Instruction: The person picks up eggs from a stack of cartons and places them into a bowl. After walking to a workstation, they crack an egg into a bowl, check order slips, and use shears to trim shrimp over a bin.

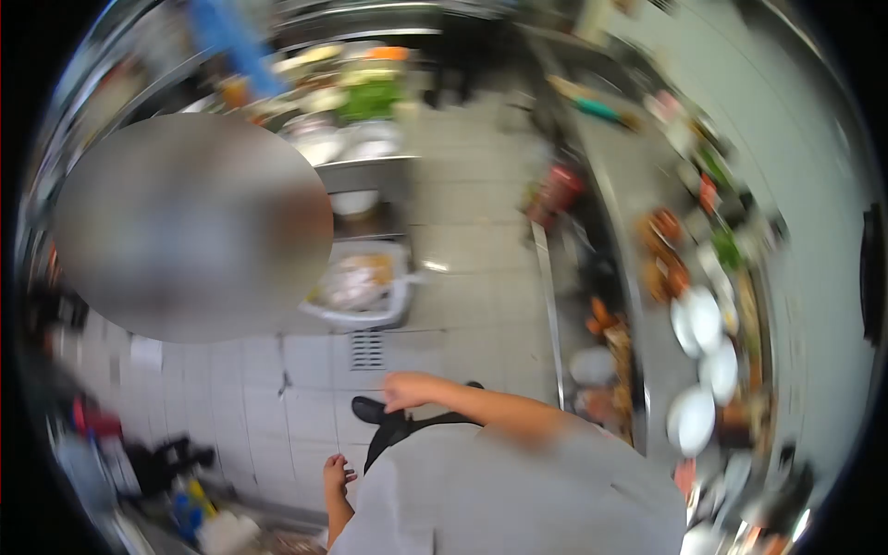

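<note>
My left hand (338,470) hangs at the lower left beside my light shirt (518,490). Its fingers are loosely bent and a little apart, with nothing in them. My right arm reaches across my front, and my right hand (407,390) is over the tiled floor near my dark shoe (368,409). The fingers of that hand are curled in, and no object shows in it. Neither hand touches a counter. Nearest to my right hand are a floor drain grate (367,351) and a white plastic crate (400,301) holding pale, bagged-looking contents.
A counter (606,157) runs along the right with white bowls (692,421), brown-orange items and a green-handled tool (597,108). Food containers, one with greens (370,99), line the prep station at upper left. A large blurred oval hides the left side. Bags lie at lower left.
</note>
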Demonstrator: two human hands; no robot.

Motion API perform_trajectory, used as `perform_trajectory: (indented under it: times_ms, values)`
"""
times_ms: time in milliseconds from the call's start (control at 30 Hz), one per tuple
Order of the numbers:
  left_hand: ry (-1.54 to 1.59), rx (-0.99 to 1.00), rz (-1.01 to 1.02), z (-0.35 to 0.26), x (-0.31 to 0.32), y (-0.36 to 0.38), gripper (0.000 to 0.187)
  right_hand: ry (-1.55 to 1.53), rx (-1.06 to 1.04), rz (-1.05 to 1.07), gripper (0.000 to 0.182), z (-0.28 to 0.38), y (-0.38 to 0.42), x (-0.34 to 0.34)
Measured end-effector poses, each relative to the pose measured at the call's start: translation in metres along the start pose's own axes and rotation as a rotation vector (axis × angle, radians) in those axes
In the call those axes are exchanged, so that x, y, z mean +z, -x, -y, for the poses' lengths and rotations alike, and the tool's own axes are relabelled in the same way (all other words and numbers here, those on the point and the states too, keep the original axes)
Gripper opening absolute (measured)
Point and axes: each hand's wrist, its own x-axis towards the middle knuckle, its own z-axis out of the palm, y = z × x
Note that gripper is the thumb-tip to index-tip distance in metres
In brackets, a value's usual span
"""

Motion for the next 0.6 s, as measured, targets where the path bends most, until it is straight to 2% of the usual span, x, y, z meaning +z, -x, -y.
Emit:
perform_trajectory:
  times_ms: [33,67,100,133,167,200,233,267,300,367,467,567,600]
  values:
    - [0.092,-0.025,-0.016,0.018,-0.013,-0.007,0.032,0.041,-0.058,-0.031,0.030,-0.021,-0.019,0.011]
    - [0.131,-0.035,-0.045,0.030,-0.027,-0.008,0.030,-0.036,0.059,0.117,0.029,-0.041,-0.037,0.012]
    - [0.169,-0.044,-0.069,0.038,-0.040,-0.010,0.029,-0.098,0.143,0.107,0.028,-0.041,-0.043,0.002]
    - [0.249,-0.066,-0.126,0.050,-0.059,-0.014,0.028,-0.128,0.234,0.175,0.031,-0.075,-0.059,0.009]
    - [0.325,-0.087,-0.173,0.061,-0.074,-0.018,0.027,-0.098,0.045,-0.180,0.050,-0.142,-0.062,0.041]
    - [0.391,-0.107,-0.209,0.072,-0.086,-0.023,0.026,0.120,0.338,0.019,0.056,-0.148,-0.066,0.028]
    - [0.470,-0.120,-0.272,0.074,-0.102,-0.019,0.027,0.382,0.570,0.306,0.062,-0.154,-0.071,0.012]
    - [0.546,-0.135,-0.312,0.078,-0.118,-0.017,0.027,0.302,0.875,0.513,0.053,-0.192,-0.075,0.013]
    - [0.616,-0.140,-0.344,0.086,-0.134,-0.020,0.028,0.190,1.077,0.451,0.044,-0.208,-0.074,0.015]
    - [0.721,-0.140,-0.395,0.101,-0.162,-0.030,0.029,0.002,1.181,0.392,0.043,-0.165,-0.108,-0.009]
    - [0.867,-0.162,-0.442,0.101,-0.196,-0.051,0.034,0.089,0.979,0.314,0.052,-0.125,-0.192,-0.021]
    - [0.950,-0.147,-0.400,0.065,-0.222,-0.079,0.038,0.065,0.722,0.365,0.063,-0.078,-0.294,-0.034]
    - [0.961,-0.132,-0.383,0.050,-0.232,-0.091,0.038,0.160,0.633,0.374,0.066,-0.061,-0.336,-0.038]
